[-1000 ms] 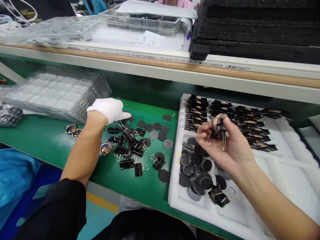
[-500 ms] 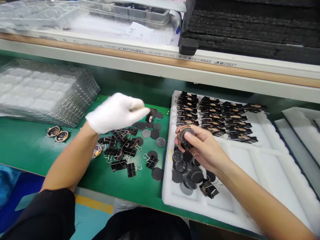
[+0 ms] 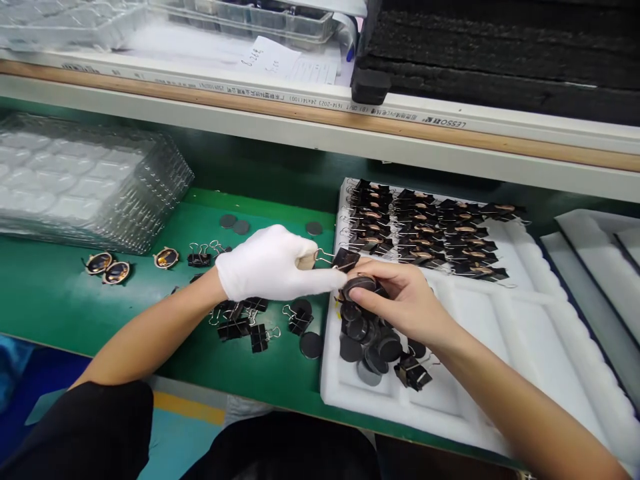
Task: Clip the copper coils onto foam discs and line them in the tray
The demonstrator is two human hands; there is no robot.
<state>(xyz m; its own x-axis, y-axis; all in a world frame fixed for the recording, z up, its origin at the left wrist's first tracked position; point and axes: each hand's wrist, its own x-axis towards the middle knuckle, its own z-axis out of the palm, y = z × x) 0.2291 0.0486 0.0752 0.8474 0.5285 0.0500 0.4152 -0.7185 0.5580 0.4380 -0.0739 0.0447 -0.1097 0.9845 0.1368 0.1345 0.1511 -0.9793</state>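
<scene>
The gloved left hand pinches a clip; the right hand grips a disc over the tray, at its near-left pocket. Best, I think, is to hold the disc steady and the clip square to it.

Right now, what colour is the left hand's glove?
The glove is white; head view shows it best.
</scene>
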